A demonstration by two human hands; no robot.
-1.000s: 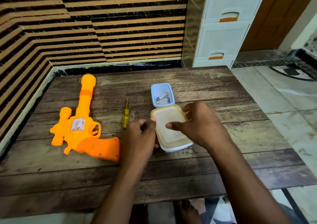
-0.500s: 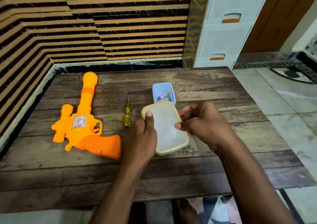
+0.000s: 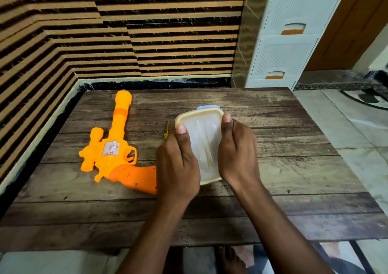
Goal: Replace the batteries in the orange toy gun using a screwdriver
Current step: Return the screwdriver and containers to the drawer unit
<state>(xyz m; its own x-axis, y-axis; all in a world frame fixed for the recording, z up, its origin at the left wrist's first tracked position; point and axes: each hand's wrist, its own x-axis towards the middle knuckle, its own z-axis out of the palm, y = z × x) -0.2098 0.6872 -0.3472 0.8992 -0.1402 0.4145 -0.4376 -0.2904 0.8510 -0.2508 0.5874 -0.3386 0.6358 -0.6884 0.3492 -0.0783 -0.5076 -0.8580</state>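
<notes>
Both hands hold a translucent lid (image 3: 204, 141) with a pale yellow rim, tilted up over the wooden table (image 3: 294, 168). The left hand (image 3: 178, 168) grasps its left edge, thumb pressed flat on the upper face near the far corner; the right hand (image 3: 237, 154) grasps the right edge the same way, thumb tip at the far right corner. The other fingers are hidden beneath the lid.

Just beyond the thumbs, a sliver of a blue container (image 3: 207, 107) peeks over the lid's far rim; its contents are hidden.

To the left of the left hand lies the orange toy gun (image 3: 114, 147), flat on its side on the table. It is bright orange plastic with a long round barrel pointing away from the person, a stubby scope-like piece on its left flank, a worn sticker on the body, a trigger loop, and a darker orange grip whose end runs behind the left hand's knuckles.

Between the gun and the left thumb, the thin yellow screwdriver (image 3: 166, 132) lies on the table, mostly covered by the hand.
</notes>
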